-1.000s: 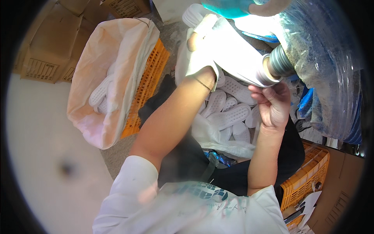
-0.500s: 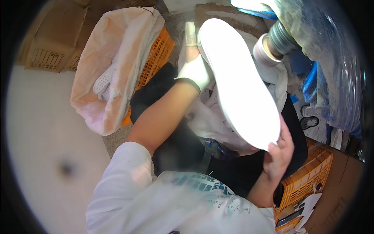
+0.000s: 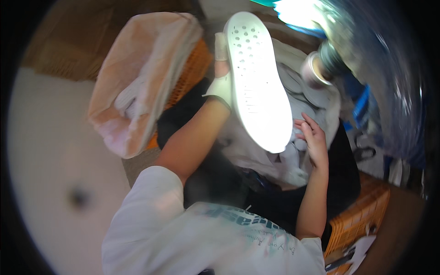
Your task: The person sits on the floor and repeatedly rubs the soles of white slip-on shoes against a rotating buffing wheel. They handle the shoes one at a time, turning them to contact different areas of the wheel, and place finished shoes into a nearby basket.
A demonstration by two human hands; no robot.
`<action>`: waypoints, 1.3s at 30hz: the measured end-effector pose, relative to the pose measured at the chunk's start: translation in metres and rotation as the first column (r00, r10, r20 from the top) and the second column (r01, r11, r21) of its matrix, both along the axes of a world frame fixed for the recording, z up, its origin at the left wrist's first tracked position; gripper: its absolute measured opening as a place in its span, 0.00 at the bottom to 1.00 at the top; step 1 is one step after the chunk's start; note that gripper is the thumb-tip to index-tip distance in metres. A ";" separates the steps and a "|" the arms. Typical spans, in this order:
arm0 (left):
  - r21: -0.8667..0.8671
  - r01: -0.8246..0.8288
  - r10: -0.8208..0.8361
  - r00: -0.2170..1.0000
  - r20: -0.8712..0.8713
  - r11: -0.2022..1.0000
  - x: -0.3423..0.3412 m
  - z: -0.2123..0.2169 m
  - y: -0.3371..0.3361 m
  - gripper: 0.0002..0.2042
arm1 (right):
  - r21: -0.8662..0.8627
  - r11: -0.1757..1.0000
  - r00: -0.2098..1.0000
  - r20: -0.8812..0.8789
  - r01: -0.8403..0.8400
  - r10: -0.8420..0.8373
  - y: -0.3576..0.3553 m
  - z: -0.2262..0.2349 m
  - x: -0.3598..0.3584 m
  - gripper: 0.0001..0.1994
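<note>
My left hand, in a white glove with a pale covering on the thumb, grips a white shoe sole by its left edge. The sole stands nearly upright, toe end away from me, with dimples or holes in its far part and short grooves lower down; glare washes out much of its face. My right hand is bare and holds nothing, its fingers apart just right of the sole's near end. Beneath them an open white sack lies across my lap, with several white pieces in it.
On the left, an orange crate stands with a peach-coloured liner bag holding white ribbed pieces. A tape roll and clear plastic wrapping are at upper right. Another orange crate sits at lower right; cardboard boxes stand far left.
My right hand has let go of the sole's near end and opened beside it. The sole has tipped and shifted left in my left hand, and its dimples now show.
</note>
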State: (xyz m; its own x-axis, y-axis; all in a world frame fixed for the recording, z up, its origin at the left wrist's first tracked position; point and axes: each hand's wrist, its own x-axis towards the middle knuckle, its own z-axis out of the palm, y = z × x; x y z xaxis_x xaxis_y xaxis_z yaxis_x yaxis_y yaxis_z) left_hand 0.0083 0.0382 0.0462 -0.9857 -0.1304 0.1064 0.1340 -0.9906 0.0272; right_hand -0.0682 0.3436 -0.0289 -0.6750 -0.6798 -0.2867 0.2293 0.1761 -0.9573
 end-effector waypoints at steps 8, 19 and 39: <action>-0.092 0.183 -0.204 0.816 -0.541 0.979 0.040 0.055 -0.086 0.38 | 0.789 0.606 0.793 -0.432 0.103 0.429 0.017 -0.225 -0.050 0.40; -0.188 0.013 -0.096 0.892 -0.441 0.982 0.035 0.046 -0.116 0.47 | 0.770 0.638 0.859 -0.335 0.013 0.387 0.029 -0.177 -0.062 0.28; -0.248 -0.117 0.134 0.990 0.053 0.962 -0.023 0.027 0.052 0.14 | -0.034 0.860 0.808 -0.324 0.509 -0.491 0.034 0.102 0.071 0.26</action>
State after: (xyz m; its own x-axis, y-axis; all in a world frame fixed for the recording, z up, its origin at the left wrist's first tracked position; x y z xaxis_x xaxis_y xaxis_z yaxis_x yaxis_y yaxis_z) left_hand -0.0145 0.0901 0.0735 -0.9692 -0.2318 0.0829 0.2458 -0.9283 0.2789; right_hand 0.0025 0.3773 0.0735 -0.9765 -0.2135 -0.0290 -0.0081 0.1705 -0.9853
